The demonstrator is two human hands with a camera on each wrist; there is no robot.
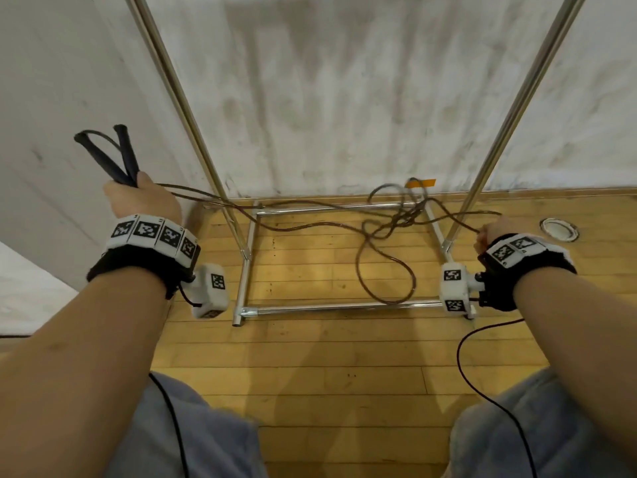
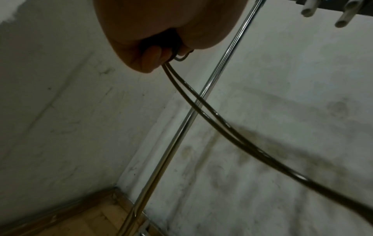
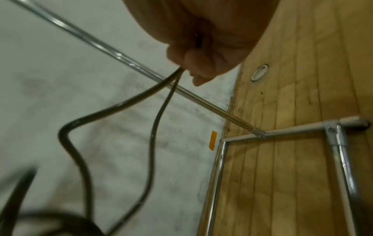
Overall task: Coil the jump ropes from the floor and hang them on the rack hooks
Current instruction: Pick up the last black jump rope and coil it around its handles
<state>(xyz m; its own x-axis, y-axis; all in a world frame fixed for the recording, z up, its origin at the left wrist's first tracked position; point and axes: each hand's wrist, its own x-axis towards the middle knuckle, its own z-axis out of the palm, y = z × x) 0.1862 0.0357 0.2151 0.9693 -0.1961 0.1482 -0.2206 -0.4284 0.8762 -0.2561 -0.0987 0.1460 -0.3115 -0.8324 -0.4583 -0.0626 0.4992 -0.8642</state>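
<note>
Left hand [image 1: 138,198] fingers clamp both handles [image 1: 113,157]; right hand [image 1: 496,232] fingers pinch the rope [image 1: 379,232], whose tangle between them may snag the rack [image 1: 427,215]

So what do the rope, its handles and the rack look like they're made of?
Rope: thin dark cord with a glossy coat, likely plastic or coated wire, since it catches highlights and holds springy curves. Handles: matte black, maybe foam or rubber; hard to tell. Rack: shiny metal tubes with mirror-like reflections, probably chromed or stainless steel.
</note>
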